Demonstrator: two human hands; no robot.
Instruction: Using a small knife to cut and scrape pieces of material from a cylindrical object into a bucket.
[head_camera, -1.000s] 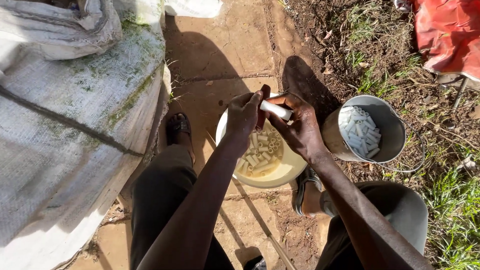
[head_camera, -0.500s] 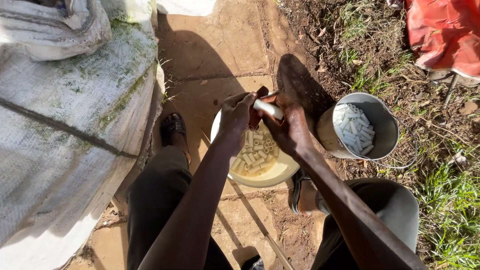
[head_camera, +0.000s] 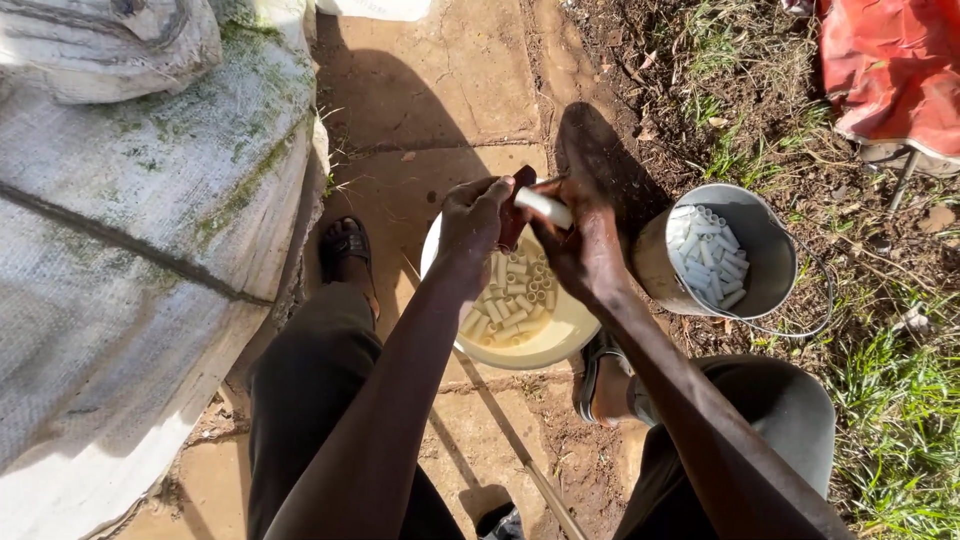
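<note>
We look down on our two hands meeting above a white basin (head_camera: 560, 345) that sits on the paved ground between our feet. Our left hand (head_camera: 478, 222) is closed, its fingers curled around a dark piece, likely a strip of peel or a knife handle (head_camera: 517, 205); we cannot tell which. Our right hand (head_camera: 585, 250) is closed too, pinching a pale peeled stick of root (head_camera: 545, 208), which lies tilted with its free end toward 10 o'clock. The two hands touch each other just over the far rim of the basin.

Inside the basin lie many short pale cut pieces (head_camera: 515, 300), heaped loosely on its floor. At 3 o'clock from the hands stands a metal bucket (head_camera: 755, 285), near the basin but apart from it, holding more of the same pale pieces (head_camera: 710, 258); its thin wire handle hangs down on the soil.

At 9 o'clock a sandalled foot (head_camera: 345, 245) rests on the paving beside a large grey woven sack (head_camera: 130, 230) streaked with green. Our other foot (head_camera: 600, 375) is at 5 o'clock, just under the basin's edge. A red cloth (head_camera: 890, 70) lies at 2 o'clock on bare soil and grass. A thin stick (head_camera: 520, 455) lies slanted across the paving between our legs.
</note>
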